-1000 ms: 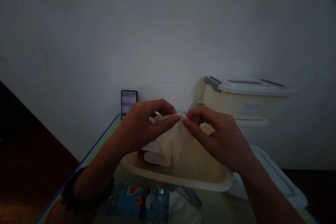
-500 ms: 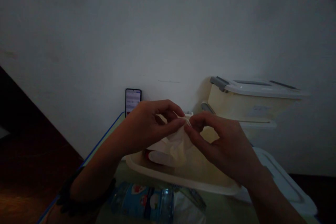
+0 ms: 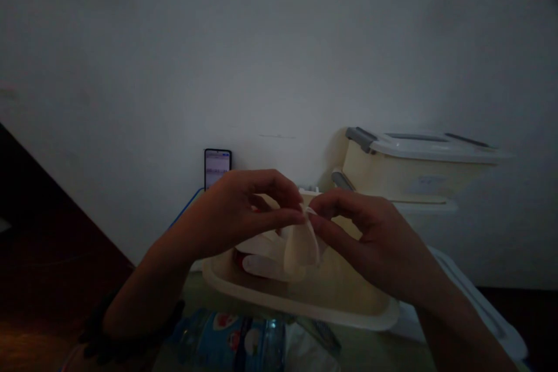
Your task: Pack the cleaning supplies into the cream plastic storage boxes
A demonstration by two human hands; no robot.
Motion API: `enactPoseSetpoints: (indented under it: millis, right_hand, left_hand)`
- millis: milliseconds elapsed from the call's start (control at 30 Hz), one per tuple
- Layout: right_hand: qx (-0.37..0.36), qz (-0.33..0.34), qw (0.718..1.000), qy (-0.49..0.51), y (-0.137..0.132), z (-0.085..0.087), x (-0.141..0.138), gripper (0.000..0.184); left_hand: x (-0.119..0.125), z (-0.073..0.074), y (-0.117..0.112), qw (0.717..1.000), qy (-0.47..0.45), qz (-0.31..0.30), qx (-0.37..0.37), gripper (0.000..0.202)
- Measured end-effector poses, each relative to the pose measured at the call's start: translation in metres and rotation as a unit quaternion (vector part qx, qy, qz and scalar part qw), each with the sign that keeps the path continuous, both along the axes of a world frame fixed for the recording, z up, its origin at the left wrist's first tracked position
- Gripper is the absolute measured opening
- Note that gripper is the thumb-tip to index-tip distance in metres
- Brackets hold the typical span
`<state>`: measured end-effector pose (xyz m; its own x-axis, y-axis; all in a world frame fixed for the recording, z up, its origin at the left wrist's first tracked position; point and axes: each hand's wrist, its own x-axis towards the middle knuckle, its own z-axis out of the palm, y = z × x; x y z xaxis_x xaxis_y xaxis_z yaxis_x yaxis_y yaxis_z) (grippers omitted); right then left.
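Note:
Both my hands meet above an open cream plastic bin (image 3: 300, 308). My left hand (image 3: 235, 215) and my right hand (image 3: 370, 238) each pinch the top edge of a thin pale plastic bag (image 3: 300, 244), which hangs down between them into the bin. The fingers of both hands are closed on it. More pale bags or sheets (image 3: 265, 264) lie inside the bin under my left hand. The light is dim, so details of the bag are hard to make out.
A phone (image 3: 217, 166) with a lit screen leans against the white wall. A lidded cream storage box (image 3: 418, 165) stands stacked at the right. A water bottle (image 3: 231, 343) with a blue label lies near me. A white lid (image 3: 479, 314) rests at the right on the green, blue-edged table.
The bag has been gathered narrower between my fingertips, which have drawn closer together. The view has shifted slightly.

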<state>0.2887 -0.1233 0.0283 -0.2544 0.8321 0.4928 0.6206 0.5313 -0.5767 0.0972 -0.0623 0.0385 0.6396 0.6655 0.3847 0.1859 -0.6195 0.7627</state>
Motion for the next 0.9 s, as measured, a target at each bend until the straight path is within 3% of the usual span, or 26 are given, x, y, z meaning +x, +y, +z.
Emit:
enactPoseSetpoints:
  millis: [267, 500, 733, 900]
  right_hand:
    - [-0.021, -0.018, 0.999, 0.017, 0.0019, -0.0009, 0.0007, 0.013]
    - [-0.037, -0.013, 0.999, 0.029, 0.0025, -0.0025, -0.0015, 0.015]
    - [-0.039, -0.022, 0.999, 0.027, 0.0046, -0.0057, -0.0042, 0.02]
    - [-0.105, 0.015, 0.993, 0.053, 0.0025, -0.0026, 0.0011, 0.017]
  left_hand:
    - [-0.0048, -0.0007, 0.0027, 0.998, 0.053, -0.044, 0.015, 0.006]
    - [-0.0056, -0.0002, 0.0035, 0.988, 0.075, -0.056, 0.121, 0.016]
    - [-0.0047, 0.0, 0.0027, 0.985, 0.079, -0.045, 0.145, 0.009]
    - [-0.0051, -0.0002, 0.003, 0.975, 0.093, -0.044, 0.197, 0.008]
